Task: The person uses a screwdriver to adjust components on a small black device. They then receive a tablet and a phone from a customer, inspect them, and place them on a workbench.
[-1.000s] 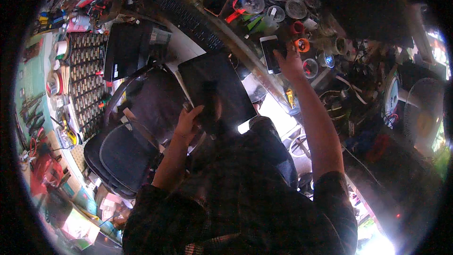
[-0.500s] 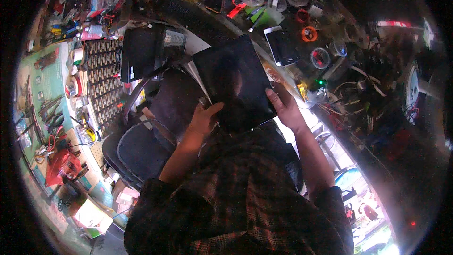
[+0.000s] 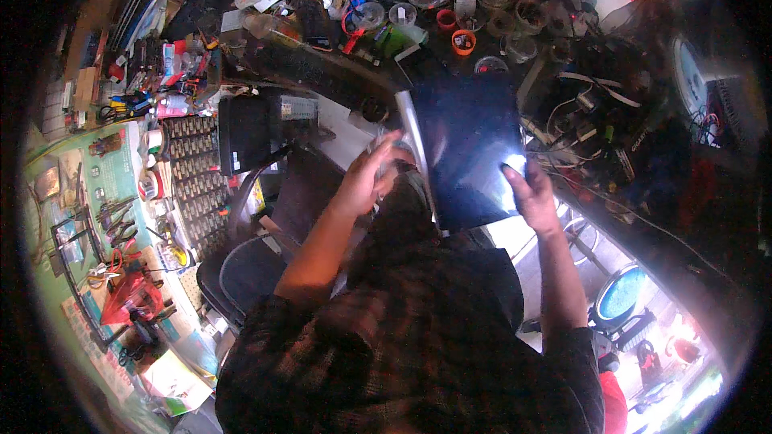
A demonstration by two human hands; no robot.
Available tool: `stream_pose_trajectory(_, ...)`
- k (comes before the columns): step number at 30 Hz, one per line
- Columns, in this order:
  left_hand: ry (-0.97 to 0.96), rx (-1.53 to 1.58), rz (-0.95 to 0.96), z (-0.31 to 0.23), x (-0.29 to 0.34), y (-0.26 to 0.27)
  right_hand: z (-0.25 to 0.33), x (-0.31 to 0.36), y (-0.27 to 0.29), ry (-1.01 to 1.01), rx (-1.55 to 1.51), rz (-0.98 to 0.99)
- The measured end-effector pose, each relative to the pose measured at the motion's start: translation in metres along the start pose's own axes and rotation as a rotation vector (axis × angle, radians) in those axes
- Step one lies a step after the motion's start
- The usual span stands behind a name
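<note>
A dark, glossy flat panel [image 3: 470,133] with a pale silvery left edge is held up in front of my body, tilted. It looks like a tablet or a thin screen, but I cannot tell which. My right hand [image 3: 535,197] grips its lower right side, thumb lying on the shiny face and the other fingers hidden behind. Close to the panel's left edge, my left hand [image 3: 370,177] has its fingers stretched out, blurred a little by motion. Whether those fingertips touch the edge is unclear.
Jars, tubs and small parts crowd the bench beyond, with an orange ring-shaped tub [image 3: 463,42]. On the left stand a rack of small compartments [image 3: 193,181] and a tool-strewn green mat [image 3: 60,253]. A dark chair [image 3: 249,273] is at my left; cables lie right.
The panel has moved right and turned so its silvery left edge shows. My left hand has come off it and opened; my right hand has kept hold. The head view has shifted.
</note>
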State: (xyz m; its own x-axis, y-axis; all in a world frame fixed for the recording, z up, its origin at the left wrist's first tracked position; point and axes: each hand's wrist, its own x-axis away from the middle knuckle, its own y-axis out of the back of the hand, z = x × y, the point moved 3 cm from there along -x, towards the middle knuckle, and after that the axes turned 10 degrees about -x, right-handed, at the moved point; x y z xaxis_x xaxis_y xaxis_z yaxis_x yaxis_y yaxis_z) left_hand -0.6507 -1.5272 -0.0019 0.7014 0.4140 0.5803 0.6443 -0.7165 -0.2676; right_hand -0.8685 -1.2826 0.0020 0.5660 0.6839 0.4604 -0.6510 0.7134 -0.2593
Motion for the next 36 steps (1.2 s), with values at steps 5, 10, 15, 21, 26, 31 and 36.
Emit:
stream_pose_trajectory(5,0.155,-0.268,-0.259,0.024,-0.078,0.06,-0.017,0.035,0.055,0.04,-0.078,-0.174)
stream_pose_trajectory(10,0.096,-0.412,-0.209,0.026,-0.139,0.1,-0.017,0.056,0.05,0.089,-0.023,-0.296)
stream_pose_trajectory(15,-0.225,-1.166,-0.322,0.009,-0.184,0.098,-0.042,0.061,0.049,0.038,-0.12,-0.319)
stream_pose_trajectory(21,-0.416,-1.315,-0.37,-0.012,-0.223,0.093,-0.045,0.062,0.028,0.049,-0.155,-0.314)
stream_pose_trajectory(26,-0.536,-1.428,-0.462,-0.03,-0.247,0.091,-0.052,0.06,0.019,0.007,-0.127,-0.332)
stream_pose_trajectory(31,-0.841,-1.557,-0.531,-0.065,-0.221,0.053,-0.061,0.057,0.013,0.022,-0.245,-0.343)
stream_pose_trajectory(36,-0.136,-0.595,-0.166,-0.028,-0.138,0.011,-0.065,0.058,0.009,0.029,-0.287,-0.342)
